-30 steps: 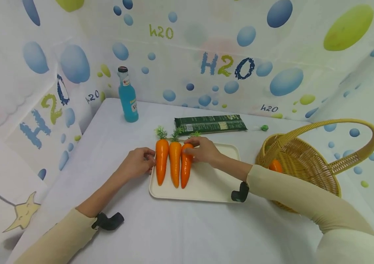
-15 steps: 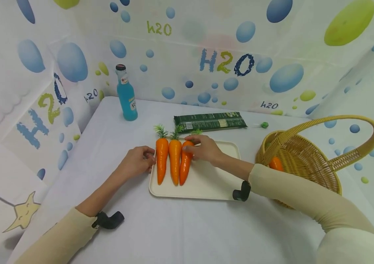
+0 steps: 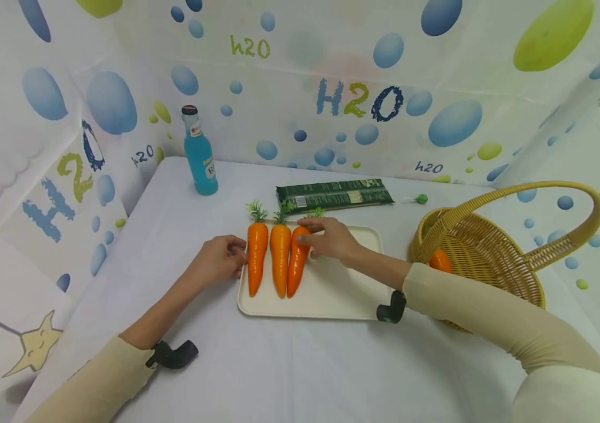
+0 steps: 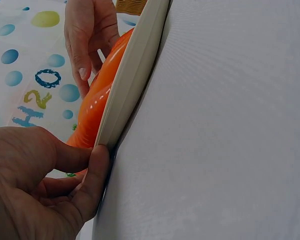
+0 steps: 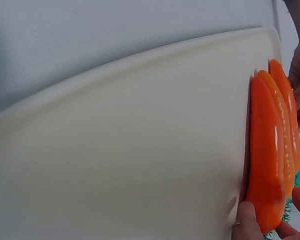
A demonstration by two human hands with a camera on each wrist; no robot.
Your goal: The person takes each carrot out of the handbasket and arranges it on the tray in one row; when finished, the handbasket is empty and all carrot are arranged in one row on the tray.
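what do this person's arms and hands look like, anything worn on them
The left sleeve and right sleeve are beige and stop on the forearms; the right looks paler toward the shoulder. At each sleeve's end sits a bent black piece: left piece, right piece. The left grip and right grip are ungloved. No cables show.

The three carrots (image 3: 280, 258) are smooth and very glossy, and they look like plastic. The tray (image 3: 339, 296) under them is smooth and rather matt, also like plastic. At right, the basket (image 3: 495, 252) is woven and rough to see. The bottle (image 3: 200, 164) at far left seems of shiny glass. The table cover (image 3: 300, 376) and the sleeves (image 3: 463, 299) look like matt cloth
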